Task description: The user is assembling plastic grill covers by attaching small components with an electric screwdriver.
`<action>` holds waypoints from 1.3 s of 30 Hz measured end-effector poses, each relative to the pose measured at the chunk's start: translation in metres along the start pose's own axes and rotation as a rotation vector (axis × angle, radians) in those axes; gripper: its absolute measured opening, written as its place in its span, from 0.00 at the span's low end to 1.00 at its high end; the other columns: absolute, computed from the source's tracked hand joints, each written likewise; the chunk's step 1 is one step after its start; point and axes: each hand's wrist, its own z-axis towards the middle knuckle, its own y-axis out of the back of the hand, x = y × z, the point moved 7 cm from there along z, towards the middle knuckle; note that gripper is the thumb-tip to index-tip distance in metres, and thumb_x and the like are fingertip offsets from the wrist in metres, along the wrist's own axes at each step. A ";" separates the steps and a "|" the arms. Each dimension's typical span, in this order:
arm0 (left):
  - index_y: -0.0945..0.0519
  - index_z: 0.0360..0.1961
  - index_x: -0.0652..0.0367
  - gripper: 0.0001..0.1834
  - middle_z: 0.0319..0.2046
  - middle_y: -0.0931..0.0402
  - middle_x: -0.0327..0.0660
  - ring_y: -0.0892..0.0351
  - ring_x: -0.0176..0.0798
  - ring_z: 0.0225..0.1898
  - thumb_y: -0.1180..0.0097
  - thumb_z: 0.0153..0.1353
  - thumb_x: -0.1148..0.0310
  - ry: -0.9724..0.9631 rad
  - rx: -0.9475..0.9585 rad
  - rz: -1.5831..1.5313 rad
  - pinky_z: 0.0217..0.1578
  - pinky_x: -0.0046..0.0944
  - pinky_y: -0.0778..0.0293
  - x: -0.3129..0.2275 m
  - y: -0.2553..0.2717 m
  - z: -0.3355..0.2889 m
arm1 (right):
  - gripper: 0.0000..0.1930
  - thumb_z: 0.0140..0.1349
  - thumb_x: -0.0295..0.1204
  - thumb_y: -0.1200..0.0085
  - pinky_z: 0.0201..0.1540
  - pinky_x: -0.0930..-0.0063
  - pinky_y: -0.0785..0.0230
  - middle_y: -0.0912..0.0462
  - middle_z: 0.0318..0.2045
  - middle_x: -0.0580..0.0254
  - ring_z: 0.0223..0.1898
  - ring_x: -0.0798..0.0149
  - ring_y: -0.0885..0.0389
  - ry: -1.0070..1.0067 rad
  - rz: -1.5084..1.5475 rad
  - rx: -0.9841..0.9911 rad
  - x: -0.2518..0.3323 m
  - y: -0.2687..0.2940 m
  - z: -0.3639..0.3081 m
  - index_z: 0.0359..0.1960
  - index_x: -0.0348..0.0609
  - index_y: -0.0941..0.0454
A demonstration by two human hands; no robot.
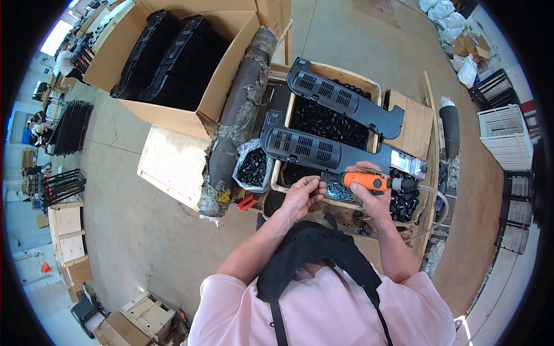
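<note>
My right hand (375,199) is wrapped round an orange air screwdriver (365,181), held level with its tip to the left. A clear hose (441,202) runs from its back end and curves down on the right. The fingers of my left hand (304,197) are pinched together at the screwdriver's tip; what they hold is too small to make out. Just beyond my hands lies a long black plastic panel (349,153) with vent slots. A second such panel (340,98) lies farther off, across the wooden bins. Below the screwdriver is a compartment of silvery screws (340,192).
Small black parts (332,122) fill a bin under the panels, and a plastic bag (252,166) holds more. Black knobs (404,205) lie at the right. Left stands a cardboard box (173,112) with large black panels, beside a worn padded roll (239,109). Red-handled pliers (248,202) lie near my left arm.
</note>
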 end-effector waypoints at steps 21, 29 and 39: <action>0.20 0.52 0.60 0.13 0.40 0.16 0.43 0.12 0.44 0.43 0.46 0.77 0.62 0.023 -0.115 -0.204 0.42 0.40 0.11 -0.039 0.024 -0.008 | 0.27 0.59 0.21 0.35 0.62 0.63 0.23 0.14 0.54 0.50 0.54 0.61 0.15 -0.012 -0.010 0.003 -0.009 -0.056 0.019 0.62 0.38 0.26; 0.20 0.54 0.58 0.13 0.42 0.15 0.42 0.12 0.45 0.47 0.47 0.78 0.62 0.057 -0.062 -0.316 0.48 0.44 0.13 -0.037 0.021 -0.007 | 0.27 0.60 0.21 0.35 0.62 0.64 0.24 0.15 0.55 0.52 0.55 0.63 0.16 -0.017 -0.012 0.018 -0.008 -0.064 0.023 0.62 0.38 0.27; 0.22 0.50 0.58 0.25 0.36 0.20 0.40 0.19 0.41 0.34 0.56 0.80 0.45 0.184 -0.123 -0.215 0.36 0.43 0.20 -0.026 0.031 0.002 | 0.27 0.61 0.20 0.34 0.64 0.64 0.26 0.15 0.55 0.51 0.57 0.62 0.17 0.039 -0.121 0.009 -0.010 -0.077 0.034 0.63 0.39 0.27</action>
